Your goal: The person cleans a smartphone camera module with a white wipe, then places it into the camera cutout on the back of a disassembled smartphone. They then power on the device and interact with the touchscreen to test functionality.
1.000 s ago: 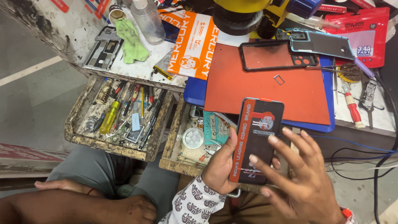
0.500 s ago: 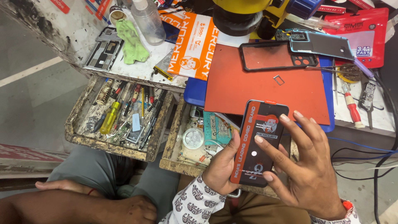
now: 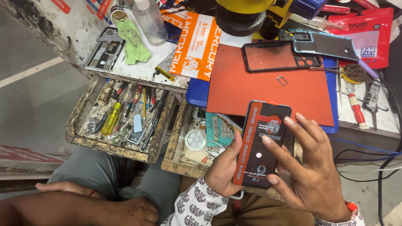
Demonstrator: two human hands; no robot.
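Your left hand point(image 3: 224, 169) wears a white sleeve point(image 3: 194, 207) printed with dark figures. The phone point(image 3: 261, 144) you hold is black with an orange-red strip. Behind it lie a red mat point(image 3: 251, 83), a green cloth point(image 3: 132, 42), and an orange-and-white packet point(image 3: 197, 46).

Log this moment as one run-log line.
left hand: holds black-and-red phone | right hand: fingers touch its face | behind: red mat | left: open tool drawer

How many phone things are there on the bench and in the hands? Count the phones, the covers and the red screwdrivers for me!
Phones with a sticker-covered screen, held by the left hand and touched by the right hand: 1
Black phone cases on the red mat: 1
Grey-blue back covers: 1
Red-handled screwdrivers on the bench: 1
Total: 4
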